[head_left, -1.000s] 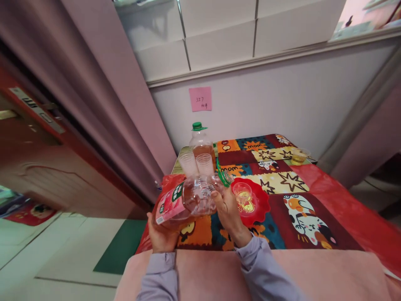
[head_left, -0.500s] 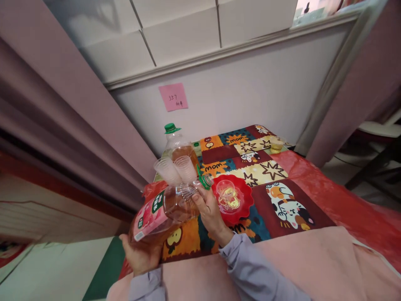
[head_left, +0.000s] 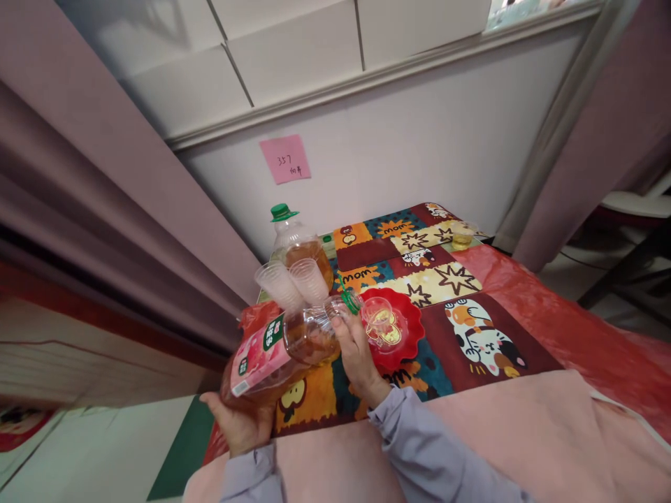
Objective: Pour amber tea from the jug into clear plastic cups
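Holding large pink-labelled bottle (head_left: 262, 356) tipped over, left hand (head_left: 242, 423) cupped at base, right hand (head_left: 359, 360) gripping near neck. Green ring (head_left: 351, 302) around neck, mouth pointed toward clear cup (head_left: 378, 313) on red scalloped plate (head_left: 413, 328). Just behind, two stacks of clear cups (head_left: 309, 281) and second bottle (head_left: 304, 250), upright, green-capped, partly filled with amber liquid. At far right of table (head_left: 328, 250), cup with yellow liquid (head_left: 461, 242). Below, patterned mats (head_left: 367, 259) over red cover (head_left: 529, 300). On wall (head_left: 388, 164), pink note (head_left: 285, 159) with handwritten 357.

The tilted bottle (head_left: 262, 358) has shifted rightward, its mouth nearer the clear cup (head_left: 378, 312).
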A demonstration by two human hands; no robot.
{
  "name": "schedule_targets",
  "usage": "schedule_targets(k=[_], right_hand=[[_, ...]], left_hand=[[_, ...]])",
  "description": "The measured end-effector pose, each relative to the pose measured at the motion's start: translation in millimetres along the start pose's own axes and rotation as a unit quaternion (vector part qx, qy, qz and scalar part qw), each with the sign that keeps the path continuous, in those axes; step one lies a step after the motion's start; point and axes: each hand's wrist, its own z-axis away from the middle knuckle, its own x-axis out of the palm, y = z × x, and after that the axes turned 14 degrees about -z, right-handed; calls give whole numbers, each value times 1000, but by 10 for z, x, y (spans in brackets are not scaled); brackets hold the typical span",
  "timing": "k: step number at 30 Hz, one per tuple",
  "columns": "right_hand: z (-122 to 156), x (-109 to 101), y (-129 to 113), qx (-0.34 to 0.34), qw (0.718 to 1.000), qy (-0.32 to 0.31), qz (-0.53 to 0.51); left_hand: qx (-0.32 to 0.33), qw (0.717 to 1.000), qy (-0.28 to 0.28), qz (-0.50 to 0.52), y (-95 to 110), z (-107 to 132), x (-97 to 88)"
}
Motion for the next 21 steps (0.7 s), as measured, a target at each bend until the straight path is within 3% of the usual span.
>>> schedule_targets(k=[9,21], right_hand=[[8,-32,3,-2,1000,14,14],[4,-18,-10,6,1000,15,-21]], left_hand=[[-23,999,16,19,40,24,37],[6,1000,22,8,17,25,78]])
